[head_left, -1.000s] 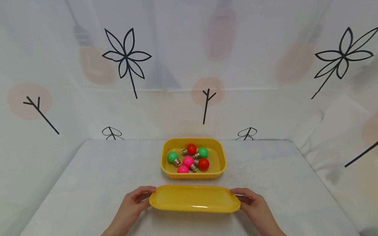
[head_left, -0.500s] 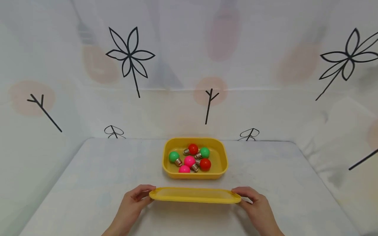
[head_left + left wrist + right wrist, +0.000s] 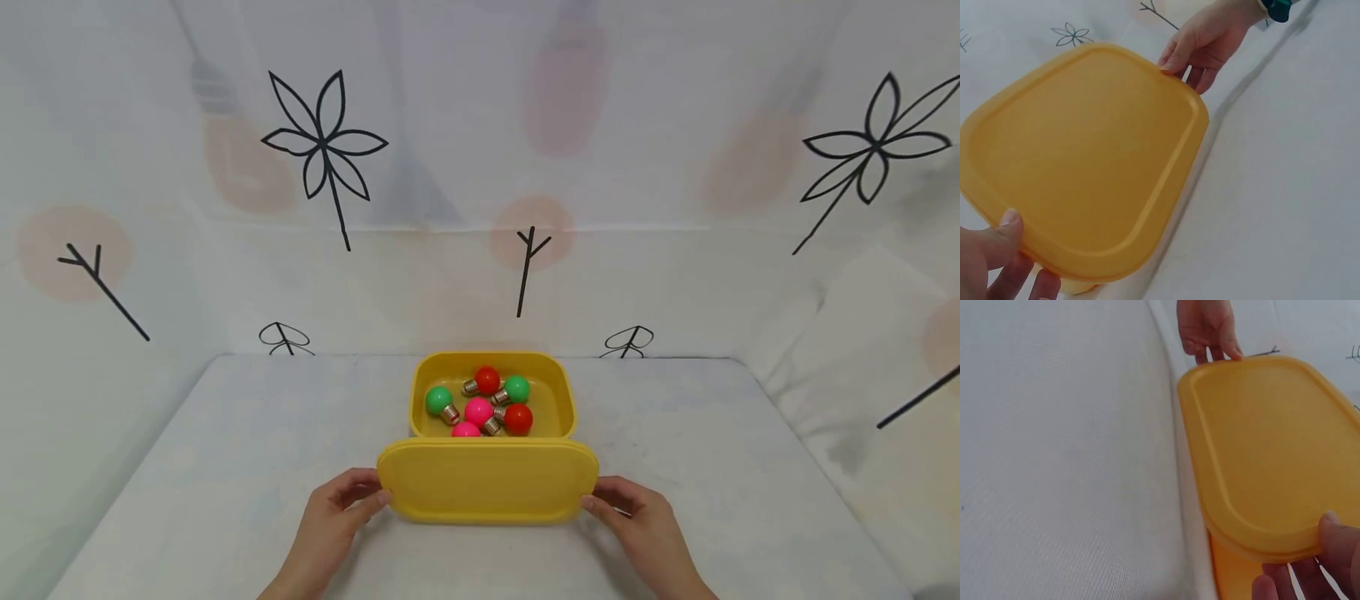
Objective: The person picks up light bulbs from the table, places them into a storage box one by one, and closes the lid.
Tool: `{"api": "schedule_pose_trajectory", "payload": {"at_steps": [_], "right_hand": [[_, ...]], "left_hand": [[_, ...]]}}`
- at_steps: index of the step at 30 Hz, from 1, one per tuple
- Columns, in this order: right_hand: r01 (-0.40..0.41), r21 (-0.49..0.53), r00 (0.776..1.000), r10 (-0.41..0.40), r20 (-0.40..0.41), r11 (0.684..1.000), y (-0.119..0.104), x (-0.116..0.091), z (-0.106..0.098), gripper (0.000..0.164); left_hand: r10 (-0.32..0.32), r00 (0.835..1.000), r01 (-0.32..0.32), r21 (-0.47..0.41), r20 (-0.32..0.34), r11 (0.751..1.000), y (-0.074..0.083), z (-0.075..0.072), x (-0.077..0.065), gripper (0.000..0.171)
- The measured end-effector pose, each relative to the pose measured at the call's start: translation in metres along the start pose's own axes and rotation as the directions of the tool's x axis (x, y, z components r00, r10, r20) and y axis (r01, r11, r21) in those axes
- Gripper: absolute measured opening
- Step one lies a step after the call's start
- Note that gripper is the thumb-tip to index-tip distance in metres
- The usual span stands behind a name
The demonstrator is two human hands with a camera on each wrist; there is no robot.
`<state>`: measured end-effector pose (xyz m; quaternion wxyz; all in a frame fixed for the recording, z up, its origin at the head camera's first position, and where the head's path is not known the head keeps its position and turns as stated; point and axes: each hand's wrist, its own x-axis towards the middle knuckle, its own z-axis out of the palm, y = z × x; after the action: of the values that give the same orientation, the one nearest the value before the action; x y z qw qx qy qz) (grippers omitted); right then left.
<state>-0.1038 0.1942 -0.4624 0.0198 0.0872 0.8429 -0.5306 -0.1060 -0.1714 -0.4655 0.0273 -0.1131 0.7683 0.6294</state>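
A yellow lid (image 3: 487,482) is held up on edge, its broad face toward the head camera. My left hand (image 3: 337,510) pinches its left end, with the thumb on the near face and the fingers behind. At the other end my right hand (image 3: 637,515) grips it the same way. Just beyond stands a yellow box (image 3: 555,408) holding several small round bulbs in red, green and pink. A pink bulb (image 3: 466,430) is partly hidden at the front, and the lid overlaps the box's front wall in the head view. Both wrist views show the lid (image 3: 1085,156) between the two hands.
The box and hands are over a pale table (image 3: 247,450). A white cloth (image 3: 420,283) with plant and flower prints hangs behind it and at both sides. In the left wrist view, a dark band (image 3: 1277,9) circles the right wrist.
The lid has tilted in my hands: its upper face showed, then it lay nearly edge-on, and now its other face stands toward me. Its top edge rose over the box front. The box stayed put.
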Motion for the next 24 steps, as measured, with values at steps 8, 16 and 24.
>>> {"api": "schedule_pose_trajectory", "payload": {"at_steps": [8, 16, 24], "right_hand": [[-0.004, 0.117, 0.997, -0.005, 0.071, 0.993, 0.0028, -0.0002, 0.0004, 0.031], [0.077, 0.209, 0.974, -0.119, 0.193, 0.975, 0.0079, 0.0008, -0.0062, 0.047], [0.013, 0.28, 0.979, -0.069, 0.191, 0.96, 0.0071, 0.0033, -0.0053, 0.048]], "left_hand": [[-0.005, 1.0, 0.006, 0.022, -0.014, 1.0, 0.0019, -0.0001, 0.0017, 0.025], [-0.023, 1.0, 0.023, 0.031, -0.015, 0.999, 0.0023, -0.0012, 0.0044, 0.024], [-0.016, 1.0, 0.016, -0.003, 0.0, 1.0, 0.0042, -0.0004, 0.0048, 0.031]]}}
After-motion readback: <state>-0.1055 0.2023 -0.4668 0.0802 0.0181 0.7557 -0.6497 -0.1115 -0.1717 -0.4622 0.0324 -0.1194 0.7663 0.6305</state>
